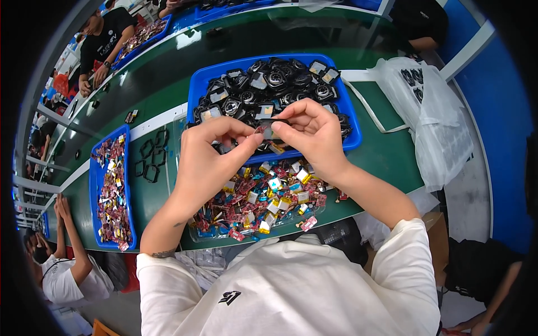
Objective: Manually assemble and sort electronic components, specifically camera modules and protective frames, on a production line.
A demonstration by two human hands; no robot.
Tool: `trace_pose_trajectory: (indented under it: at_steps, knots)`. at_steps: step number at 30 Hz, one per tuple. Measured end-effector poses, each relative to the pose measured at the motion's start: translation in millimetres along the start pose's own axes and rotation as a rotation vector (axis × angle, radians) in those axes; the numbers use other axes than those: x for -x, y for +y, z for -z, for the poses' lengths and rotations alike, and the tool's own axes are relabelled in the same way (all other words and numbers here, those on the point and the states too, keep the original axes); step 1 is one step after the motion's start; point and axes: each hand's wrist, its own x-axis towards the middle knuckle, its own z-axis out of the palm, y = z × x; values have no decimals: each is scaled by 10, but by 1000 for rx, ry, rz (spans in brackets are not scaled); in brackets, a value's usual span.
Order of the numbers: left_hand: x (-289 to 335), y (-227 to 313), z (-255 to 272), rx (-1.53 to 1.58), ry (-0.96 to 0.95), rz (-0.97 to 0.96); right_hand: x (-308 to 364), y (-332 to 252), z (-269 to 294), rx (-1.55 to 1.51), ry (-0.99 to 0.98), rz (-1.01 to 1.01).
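Observation:
Both my hands meet over the near edge of a blue tray (352, 115) heaped with black watch cases (274, 78). Between the thumb and fingers of my left hand (210, 154) is a small red circuit board (260, 129). My right hand (315, 137) pinches a dark watch case (276, 121) close to that board; the fingers hide much of it. A small yellow-and-silver battery (276, 148) shows just below the fingertips. Under my wrists lies a clear tray (210, 232) piled with red circuit boards and silver-and-yellow batteries (273, 206).
To the left, a long blue tray (132, 215) holds more boards and batteries, beside several black frames (150, 172) on the green table (159, 224). A translucent plastic bag (434, 123) lies at the right. Other people work across the table and along the left.

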Motion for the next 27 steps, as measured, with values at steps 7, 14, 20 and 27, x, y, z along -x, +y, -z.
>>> trace_pose_trajectory:
  at_steps: [7,14,20,27]
  knots:
    - [32,-89,-30,323,-168,237,26,7,3,-70,-35,-100]
    - [34,-28,1,35,-76,117,26,-14,-17,-110,-74,-139]
    - [21,-103,-42,396,-190,269,53,31,-25,151,-23,108]
    - [-27,-154,-81,528,-125,323,53,-14,-28,129,-13,147]
